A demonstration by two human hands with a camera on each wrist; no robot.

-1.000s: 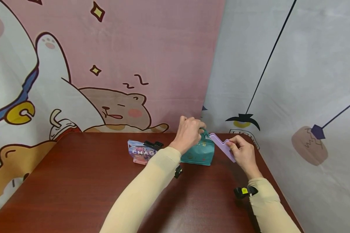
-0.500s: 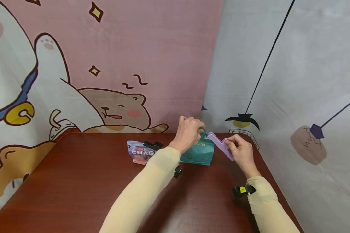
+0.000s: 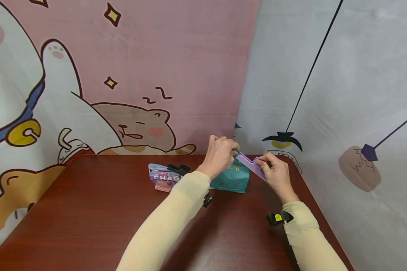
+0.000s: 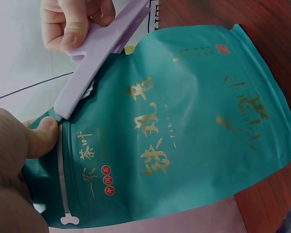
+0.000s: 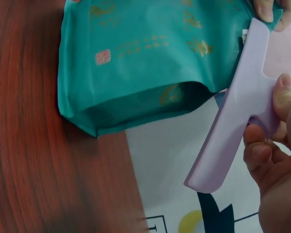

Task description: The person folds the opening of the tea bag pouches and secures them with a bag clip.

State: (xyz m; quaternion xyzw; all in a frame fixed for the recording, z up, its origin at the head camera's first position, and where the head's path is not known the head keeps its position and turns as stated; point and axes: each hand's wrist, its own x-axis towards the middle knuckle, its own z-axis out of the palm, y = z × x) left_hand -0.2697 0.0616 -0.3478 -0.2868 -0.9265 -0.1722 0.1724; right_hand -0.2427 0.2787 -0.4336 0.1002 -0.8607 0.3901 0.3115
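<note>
A teal tea bag (image 3: 231, 179) with gold lettering stands toward the back of the table. My left hand (image 3: 218, 156) pinches the bag's top end, thumb on the front in the left wrist view. A lilac bag clip (image 5: 235, 109) is in my right hand (image 3: 277, 174), which squeezes its handle between thumb and fingers. One end of the clip's long bar lies over the bag's top corner, close to my left thumb (image 4: 44, 133). The bar's other end juts out past the bag's side. Part of the bag is hidden behind my left hand in the head view.
Left of the teal bag stands a small colourful pouch (image 3: 163, 177) with a black clip (image 3: 178, 169) across its top. My left sleeve hides part of it. A printed cloth (image 3: 190, 75) hangs behind the dark red wooden table (image 3: 88, 218).
My right hand has moved left with the lilac clip, bringing the clip's end onto the teal bag's top corner. My left hand holds the bag in the same place.
</note>
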